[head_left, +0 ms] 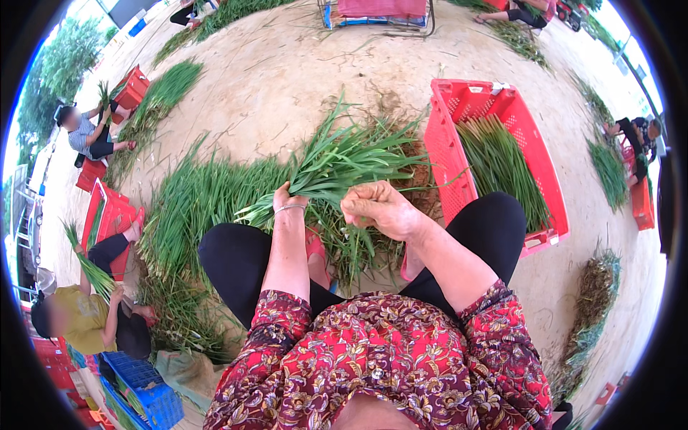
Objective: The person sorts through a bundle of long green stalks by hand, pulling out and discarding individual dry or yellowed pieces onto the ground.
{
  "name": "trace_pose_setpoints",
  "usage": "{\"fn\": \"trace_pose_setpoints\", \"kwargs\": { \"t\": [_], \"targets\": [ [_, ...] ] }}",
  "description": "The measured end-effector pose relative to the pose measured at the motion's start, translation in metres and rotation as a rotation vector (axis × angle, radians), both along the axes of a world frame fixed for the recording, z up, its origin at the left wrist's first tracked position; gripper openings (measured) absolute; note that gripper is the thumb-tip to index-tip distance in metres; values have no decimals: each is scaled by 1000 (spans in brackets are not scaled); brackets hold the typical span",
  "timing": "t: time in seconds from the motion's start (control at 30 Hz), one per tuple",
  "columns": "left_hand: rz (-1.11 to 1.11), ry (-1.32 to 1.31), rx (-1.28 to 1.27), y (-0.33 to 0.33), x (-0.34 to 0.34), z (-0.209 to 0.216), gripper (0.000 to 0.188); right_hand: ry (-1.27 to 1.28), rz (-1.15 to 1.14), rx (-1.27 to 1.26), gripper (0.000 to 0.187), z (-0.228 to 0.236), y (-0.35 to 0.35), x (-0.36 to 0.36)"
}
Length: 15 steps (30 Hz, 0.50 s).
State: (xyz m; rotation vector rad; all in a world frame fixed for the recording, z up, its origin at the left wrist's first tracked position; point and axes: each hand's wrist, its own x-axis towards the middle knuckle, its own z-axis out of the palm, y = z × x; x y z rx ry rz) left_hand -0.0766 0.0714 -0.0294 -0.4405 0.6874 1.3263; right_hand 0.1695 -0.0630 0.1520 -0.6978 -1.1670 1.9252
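My left hand (290, 200) is closed around a bunch of green chives (337, 161). Its pale stem ends stick out to the left, and the long leaves fan out to the upper right. Close by on the right, my right hand (381, 208) is curled into a fist beside the leaves. Whatever its fingers may hold is hidden. Under and left of my hands lies a large heap of chives (208, 197) on the ground. Loose leaves and stalks (355, 254) lie between my feet.
A red plastic crate (438, 143) with chives (502, 165) lined up inside stands by my right knee. At left, a person in a yellow top (89, 326) holds chives near a blue crate (154, 394). Other people sit farther out. A strip of plant scraps (591, 308) lies at right.
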Motion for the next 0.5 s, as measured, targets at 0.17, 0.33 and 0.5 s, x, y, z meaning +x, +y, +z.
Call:
{"fn": "trace_pose_setpoints", "kwargs": {
  "t": [0.17, 0.33, 0.5],
  "targets": [
    [56, -76, -37, 2, -20, -15, 44, 169, 93, -26, 28, 37, -5, 30],
    [64, -129, -51, -2, -11, 17, 42, 251, 55, 70, 28, 41, -9, 70],
    [58, -160, -10, -2, -18, 18, 43, 57, 4, 87, 23, 50, -13, 69]
  ]
}}
